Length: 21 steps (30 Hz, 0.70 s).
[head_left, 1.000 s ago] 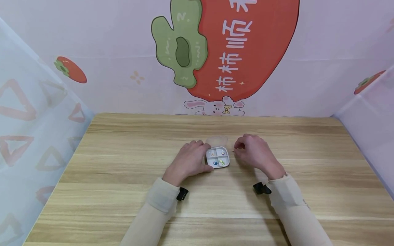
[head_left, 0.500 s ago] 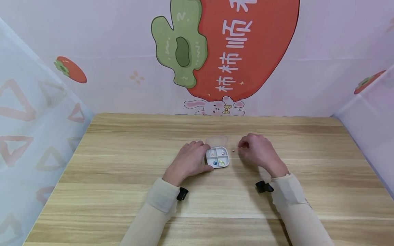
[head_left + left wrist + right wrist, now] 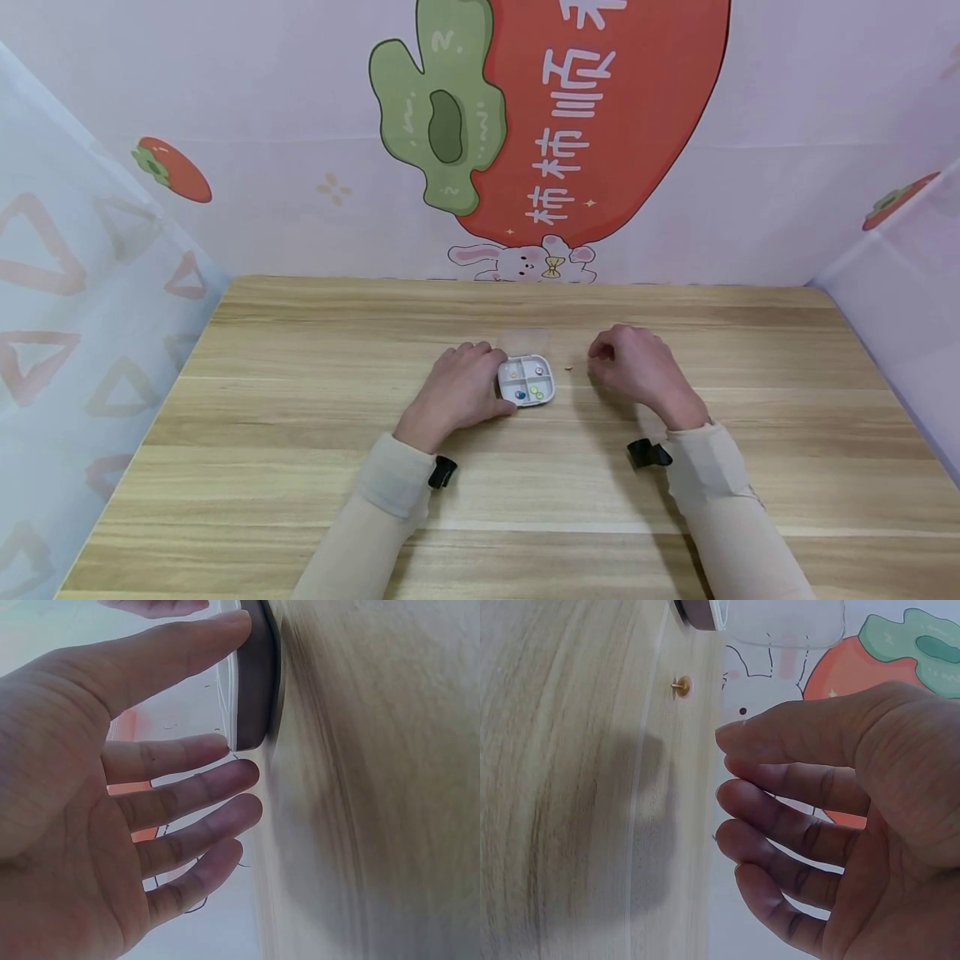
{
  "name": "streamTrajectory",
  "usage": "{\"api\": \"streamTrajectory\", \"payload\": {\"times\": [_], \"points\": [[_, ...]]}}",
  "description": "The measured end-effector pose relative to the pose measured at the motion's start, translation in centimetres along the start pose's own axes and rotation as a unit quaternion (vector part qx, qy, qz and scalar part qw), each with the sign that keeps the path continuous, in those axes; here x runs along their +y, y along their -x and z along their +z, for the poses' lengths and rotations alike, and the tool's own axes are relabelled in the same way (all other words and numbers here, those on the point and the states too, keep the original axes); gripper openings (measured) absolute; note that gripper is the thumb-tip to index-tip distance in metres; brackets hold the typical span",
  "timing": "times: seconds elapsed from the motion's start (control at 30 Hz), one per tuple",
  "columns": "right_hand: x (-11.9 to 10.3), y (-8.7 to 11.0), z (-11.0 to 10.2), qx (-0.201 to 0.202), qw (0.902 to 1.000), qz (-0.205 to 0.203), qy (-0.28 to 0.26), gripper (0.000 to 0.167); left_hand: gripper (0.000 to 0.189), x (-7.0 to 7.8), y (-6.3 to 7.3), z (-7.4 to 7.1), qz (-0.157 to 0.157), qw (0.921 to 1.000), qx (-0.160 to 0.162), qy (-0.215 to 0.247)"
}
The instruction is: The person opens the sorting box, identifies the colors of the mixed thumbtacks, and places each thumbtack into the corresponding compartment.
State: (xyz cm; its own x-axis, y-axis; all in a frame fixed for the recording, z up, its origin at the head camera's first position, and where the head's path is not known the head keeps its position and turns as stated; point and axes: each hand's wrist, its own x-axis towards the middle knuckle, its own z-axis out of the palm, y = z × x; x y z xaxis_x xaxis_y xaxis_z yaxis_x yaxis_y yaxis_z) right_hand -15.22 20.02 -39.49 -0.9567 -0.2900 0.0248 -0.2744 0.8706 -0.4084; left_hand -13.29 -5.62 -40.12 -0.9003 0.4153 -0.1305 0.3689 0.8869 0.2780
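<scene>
A small white four-compartment pill box (image 3: 527,380) stands on the table with its clear lid (image 3: 523,342) folded back. Inside lie several tiny pieces, among them yellow-green rings (image 3: 536,393) and a blue piece (image 3: 520,395). My left hand (image 3: 457,387) holds the box from its left, thumb at the near edge and index finger at the far one. To the box's right lies a tiny gold-coloured piece with a round head and a short post (image 3: 681,687), like a thumbtack or stud. Beyond it my right hand (image 3: 637,368) hovers over the table, fingers loosely bent, nothing in them.
The wood-grain table (image 3: 300,500) runs back to a printed cloth backdrop (image 3: 285,225) with a large red persimmon and a rabbit. Cloth sides (image 3: 90,333) rise at left and right. A black wrist strap piece (image 3: 648,453) shows at the right sleeve.
My right hand has drawn away to the right, leaving the tiny gold-coloured piece in view on the table. The pill box has shifted slightly left with my left hand.
</scene>
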Motion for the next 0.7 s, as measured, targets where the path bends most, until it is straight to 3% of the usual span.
{"api": "streamTrajectory", "payload": {"times": [0.33,0.7], "points": [[0.4,-0.1,0.0,-0.004,1.0000,0.006,-0.003,0.009,0.067,-0.1,0.0,-0.1,-0.007,1.0000,-0.002,0.000],[-0.3,-0.4,1.3,-0.012,0.9998,0.006,-0.013,0.006,0.068,-0.1,-0.1,0.0,-0.007,1.0000,-0.005,0.000]]}}
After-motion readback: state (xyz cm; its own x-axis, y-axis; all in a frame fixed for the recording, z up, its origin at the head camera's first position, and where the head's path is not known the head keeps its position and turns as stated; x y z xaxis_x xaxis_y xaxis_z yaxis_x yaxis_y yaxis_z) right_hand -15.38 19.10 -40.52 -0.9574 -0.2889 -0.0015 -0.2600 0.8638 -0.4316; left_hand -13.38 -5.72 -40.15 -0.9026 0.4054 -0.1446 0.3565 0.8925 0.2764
